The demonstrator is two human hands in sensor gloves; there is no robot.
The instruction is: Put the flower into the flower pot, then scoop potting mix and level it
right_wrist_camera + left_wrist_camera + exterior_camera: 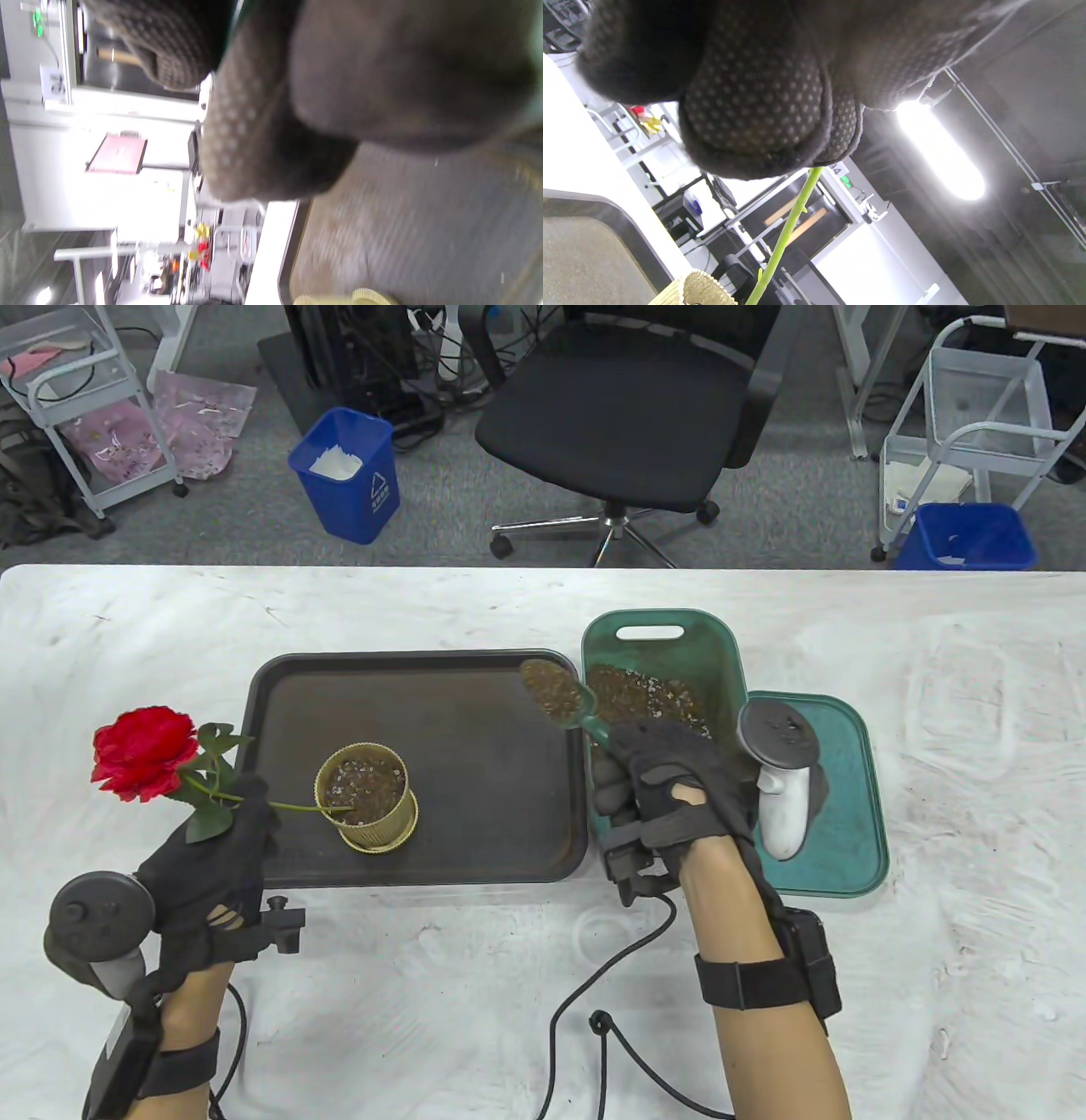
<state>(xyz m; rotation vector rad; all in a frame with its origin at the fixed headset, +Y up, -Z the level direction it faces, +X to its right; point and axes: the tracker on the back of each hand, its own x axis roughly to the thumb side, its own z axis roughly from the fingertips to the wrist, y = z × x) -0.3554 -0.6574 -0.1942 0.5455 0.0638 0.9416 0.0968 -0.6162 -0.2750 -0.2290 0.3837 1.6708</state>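
Observation:
A red rose (140, 751) leans left, its green stem (297, 808) reaching into the yellow ribbed pot (366, 797) on the dark tray (475, 848). My left hand (222, 848) grips the stem beside the leaves; in the left wrist view the stem (789, 231) runs from my gloved fingers (755, 106) down to the pot's rim (700, 290). My right hand (662, 789) holds a green scoop (556, 695) heaped with potting mix, raised over the tray's right edge, just left of the green bin (657, 632) of mix. The pot holds some mix.
A teal lid (836, 814) lies right of the bin, under my right hand's tracker. A black cable (594, 984) loops on the white table near the front. Beyond the far edge stand an office chair (628, 415) and blue bins (348, 475).

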